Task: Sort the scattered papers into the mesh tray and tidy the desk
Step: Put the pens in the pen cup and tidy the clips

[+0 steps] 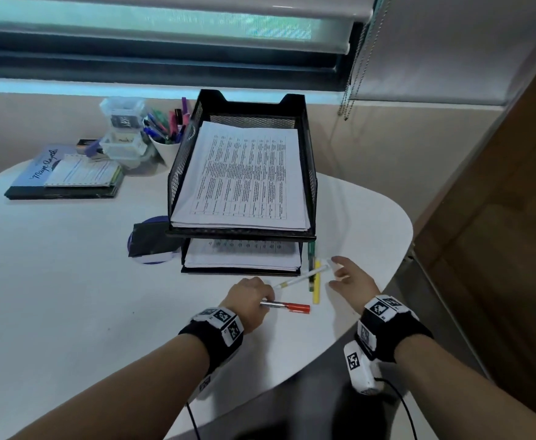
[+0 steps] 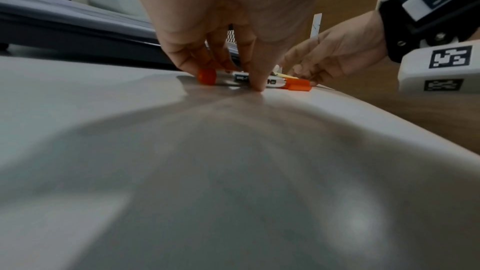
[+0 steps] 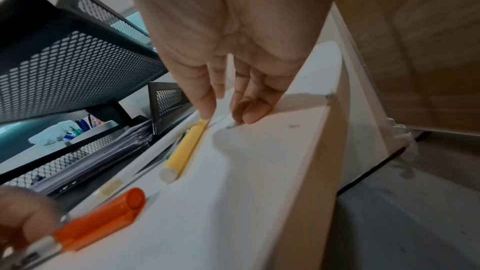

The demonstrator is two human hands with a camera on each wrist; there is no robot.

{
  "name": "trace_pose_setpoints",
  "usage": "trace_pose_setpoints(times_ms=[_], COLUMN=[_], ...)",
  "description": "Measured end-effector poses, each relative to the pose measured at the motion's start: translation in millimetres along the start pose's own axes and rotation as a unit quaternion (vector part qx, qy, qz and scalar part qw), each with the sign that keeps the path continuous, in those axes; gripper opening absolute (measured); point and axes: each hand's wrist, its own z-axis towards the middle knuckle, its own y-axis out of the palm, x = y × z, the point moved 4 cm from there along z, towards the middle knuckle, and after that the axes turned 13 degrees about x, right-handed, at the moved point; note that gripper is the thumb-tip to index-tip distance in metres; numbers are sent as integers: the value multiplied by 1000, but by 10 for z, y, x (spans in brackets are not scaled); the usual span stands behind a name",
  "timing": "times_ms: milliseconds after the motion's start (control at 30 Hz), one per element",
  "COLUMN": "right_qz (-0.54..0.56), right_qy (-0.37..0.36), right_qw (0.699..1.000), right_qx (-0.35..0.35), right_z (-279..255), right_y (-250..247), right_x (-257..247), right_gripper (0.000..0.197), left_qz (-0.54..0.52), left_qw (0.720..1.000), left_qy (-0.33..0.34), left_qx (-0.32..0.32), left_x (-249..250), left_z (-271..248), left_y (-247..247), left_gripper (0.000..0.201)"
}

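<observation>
On the far left of the white tabletop lies a stack of notebooks, then clear plastic boxes and a white cup of pens. In the middle stands the black two-tier mesh tray, with printed papers filling its upper tier and more sheets in the lower tier. Just in front of the tray, your left hand has its fingers curled down, pinching the barrel of the orange-capped marker, which lies flat on the tabletop. Beside it a white pen lies across a yellow highlighter and a green pen. Your right hand is next, its fingers loosely spread and holding nothing; one fingertip touches the highlighter's far end, while the others reach down to the tabletop just beside it.
</observation>
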Motion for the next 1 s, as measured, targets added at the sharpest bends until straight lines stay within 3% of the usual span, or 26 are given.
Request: trace_pose_setpoints(times_ms=[200,267,433,567,667,867,1000], right_qz=[26,30,-14,73,107,60,33], right_qy=[-51,-55,-35,16,40,59,67], right_qw=[998,998,999,997,993,996,997], right_qx=[-22,-15,-21,-22,-28,-41,11], right_z=[104,124,132,107,52,62,218], right_y=[51,64,58,-25,-36,-16,-4], right_x=[-91,-95,-43,66,88,27,-46], right_gripper=[26,29,32,12,7,9,11], left_qz=[-45,-67,-153,-187,-162,-123,-112], left_qw=[998,994,978,967,972,980,986], left_qy=[-52,-80,-131,-163,-156,-137,-108], left_qx=[10,20,50,67,69,70,67], left_x=[-8,-42,-107,-160,-112,-53,-5], left_z=[26,48,54,77,109,178,202], left_y=[-81,-105,-155,-185,-199,-222,-241], left_gripper=[17,18,25,9,13,28,28])
